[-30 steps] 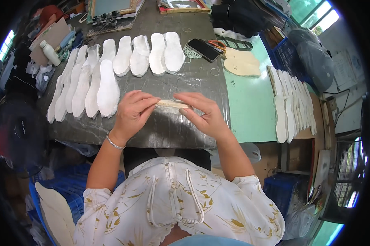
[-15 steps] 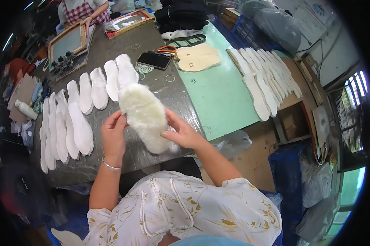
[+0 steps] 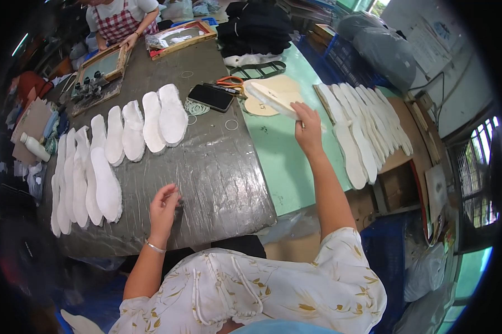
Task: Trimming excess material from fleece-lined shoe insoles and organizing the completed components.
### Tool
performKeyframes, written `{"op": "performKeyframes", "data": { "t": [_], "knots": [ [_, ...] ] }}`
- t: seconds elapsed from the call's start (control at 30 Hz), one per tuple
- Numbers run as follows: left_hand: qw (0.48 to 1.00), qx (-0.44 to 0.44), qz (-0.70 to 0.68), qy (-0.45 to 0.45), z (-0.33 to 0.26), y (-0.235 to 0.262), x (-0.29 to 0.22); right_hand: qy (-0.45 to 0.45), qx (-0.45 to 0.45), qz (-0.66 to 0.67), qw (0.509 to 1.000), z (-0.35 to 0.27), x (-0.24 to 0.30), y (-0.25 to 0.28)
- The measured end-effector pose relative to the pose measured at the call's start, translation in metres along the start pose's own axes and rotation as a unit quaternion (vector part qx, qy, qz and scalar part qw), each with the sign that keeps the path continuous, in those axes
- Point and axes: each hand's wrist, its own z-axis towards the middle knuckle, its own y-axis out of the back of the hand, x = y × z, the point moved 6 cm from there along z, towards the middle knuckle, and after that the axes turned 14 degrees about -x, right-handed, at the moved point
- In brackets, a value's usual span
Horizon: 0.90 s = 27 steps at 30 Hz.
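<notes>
My right hand (image 3: 309,127) reaches out over the green mat and grips one end of a fleecy white insole (image 3: 268,99). That insole is tilted, its thin edge toward me, above the beige insole-shaped pieces (image 3: 260,107) lying on the mat. My left hand (image 3: 164,210) hovers over the near part of the grey table with loosely curled fingers and nothing visible in them. To its left, white insoles (image 3: 105,186) are laid out in an overlapping row, and a fluffy pair (image 3: 172,116) sits at the row's far right end.
Overlapping insoles (image 3: 351,150) line the right side of the green mat (image 3: 287,183). A phone (image 3: 211,97), orange-handled scissors (image 3: 229,83) and rubber bands lie mid-table. Black fabric (image 3: 253,28) is stacked behind. Across the table, another person (image 3: 125,22) handles a wooden frame (image 3: 109,64).
My right hand has carried the fleecy insole from in front of me to the far right, over the beige pieces. My left hand has let go of it and moved slightly nearer to me.
</notes>
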Motion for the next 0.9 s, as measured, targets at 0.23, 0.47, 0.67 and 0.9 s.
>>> {"op": "performKeyframes", "data": {
  "t": [0.23,0.47,0.67,0.9],
  "knots": [
    [0.992,-0.108,0.030,-0.049,-0.018,0.076,0.032,-0.105,0.324,0.001,0.940,-0.094,-0.048,-0.100],
    [0.962,-0.185,0.163,-0.121,-0.014,0.115,0.023,-0.167,0.107,0.203,0.959,-0.066,0.067,-0.068],
    [0.934,-0.197,0.224,-0.194,-0.025,0.103,0.002,-0.009,0.193,0.265,0.945,-0.029,0.218,-0.124],
    [0.938,-0.189,0.208,-0.205,-0.044,0.103,-0.003,0.079,0.166,0.152,0.971,-0.024,0.268,-0.219]
  ]
}}
